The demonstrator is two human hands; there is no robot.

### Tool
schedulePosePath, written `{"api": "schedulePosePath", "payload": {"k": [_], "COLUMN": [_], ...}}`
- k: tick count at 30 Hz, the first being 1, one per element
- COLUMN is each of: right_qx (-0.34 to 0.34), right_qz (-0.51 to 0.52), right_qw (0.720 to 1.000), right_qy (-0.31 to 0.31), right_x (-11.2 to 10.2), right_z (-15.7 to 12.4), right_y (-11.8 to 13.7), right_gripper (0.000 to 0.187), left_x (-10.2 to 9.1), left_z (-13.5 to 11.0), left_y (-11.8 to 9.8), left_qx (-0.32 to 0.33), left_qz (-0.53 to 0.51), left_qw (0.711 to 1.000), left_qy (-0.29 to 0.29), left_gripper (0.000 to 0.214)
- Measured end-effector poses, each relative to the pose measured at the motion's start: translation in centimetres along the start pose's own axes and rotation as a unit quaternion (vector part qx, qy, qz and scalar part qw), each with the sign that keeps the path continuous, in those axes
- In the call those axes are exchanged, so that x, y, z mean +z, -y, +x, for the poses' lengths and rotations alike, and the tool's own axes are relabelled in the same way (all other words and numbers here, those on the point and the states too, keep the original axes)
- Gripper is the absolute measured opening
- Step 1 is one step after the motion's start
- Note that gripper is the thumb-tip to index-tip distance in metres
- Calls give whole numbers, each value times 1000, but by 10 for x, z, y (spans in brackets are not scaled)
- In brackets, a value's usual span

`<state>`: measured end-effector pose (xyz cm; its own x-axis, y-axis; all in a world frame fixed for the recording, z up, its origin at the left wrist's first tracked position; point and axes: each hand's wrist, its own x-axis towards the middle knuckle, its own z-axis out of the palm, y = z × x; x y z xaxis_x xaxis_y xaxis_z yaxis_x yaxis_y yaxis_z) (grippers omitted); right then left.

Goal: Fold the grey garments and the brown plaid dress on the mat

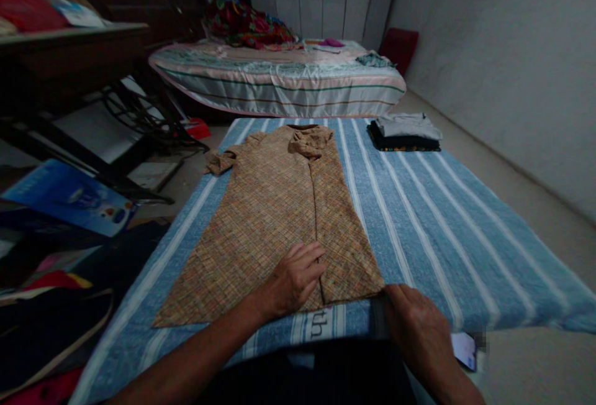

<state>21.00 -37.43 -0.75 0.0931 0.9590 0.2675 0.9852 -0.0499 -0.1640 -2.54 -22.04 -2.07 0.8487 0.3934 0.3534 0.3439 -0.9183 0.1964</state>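
Note:
A brown checked dress (270,206) lies spread on a blue striped cloth, its neckline at the far end and its hem towards me. Its right side is folded inward, the edge running down the front, and one sleeve (311,142) lies bunched on top. The other sleeve (221,161) sticks out to the left. My left hand (295,277) rests on the lower part by the folded edge, fingers laid on the fabric. At the right hem corner, my right hand (412,315) is closed on the dress, its fingertips partly hidden.
The blue striped cloth (419,225) covers the surface under the dress. Folded clothes (404,131) are stacked at its far right. A phone (464,350) lies below the right edge. Beyond stands a bed (279,82); a sewing-machine table (79,38) is on the left.

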Motion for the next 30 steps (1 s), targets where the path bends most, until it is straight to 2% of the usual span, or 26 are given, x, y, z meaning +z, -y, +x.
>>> {"api": "schedulePosePath", "payload": {"k": [3, 5, 7, 9, 14, 17, 20, 26, 30], "right_qx": [-39, -90, -140, -162, -143, -141, -135, -124, -111], "right_qz": [33, 79, 103, 86, 14, 13, 19, 49, 43], "right_qw": [997, 986, 975, 974, 986, 987, 987, 982, 984], "right_qy": [-65, -118, -142, -136, -84, -73, -91, -135, -130], "right_x": [-11, -9, 2, 20, 56, 60, 58, 56, 67], "right_z": [11, 21, 29, 33, 23, 16, 16, 45, 68], "right_y": [14, 24, 32, 35, 28, 24, 26, 45, 46], "right_gripper": [23, 26, 30, 31, 45, 47, 49, 38, 46], "left_x": [-2, -2, -4, -7, -10, -4, 2, 3, -2], "left_z": [-1, -1, 0, 2, 1, -2, -4, -6, -8], "left_y": [-2, -3, -4, -6, -10, -9, -7, -11, -13], "left_qx": [-11, -14, -8, -6, -16, -16, -19, -40, -54], "left_qz": [-4, -3, -2, -3, -5, -3, -2, -8, -22], "left_qw": [1000, 1000, 1000, 1000, 1000, 1000, 1000, 999, 998], "left_qy": [13, 12, 6, 3, 1, -12, -21, -22, 14], "left_gripper": [32, 33, 33, 31, 26, 27, 27, 27, 34]}}
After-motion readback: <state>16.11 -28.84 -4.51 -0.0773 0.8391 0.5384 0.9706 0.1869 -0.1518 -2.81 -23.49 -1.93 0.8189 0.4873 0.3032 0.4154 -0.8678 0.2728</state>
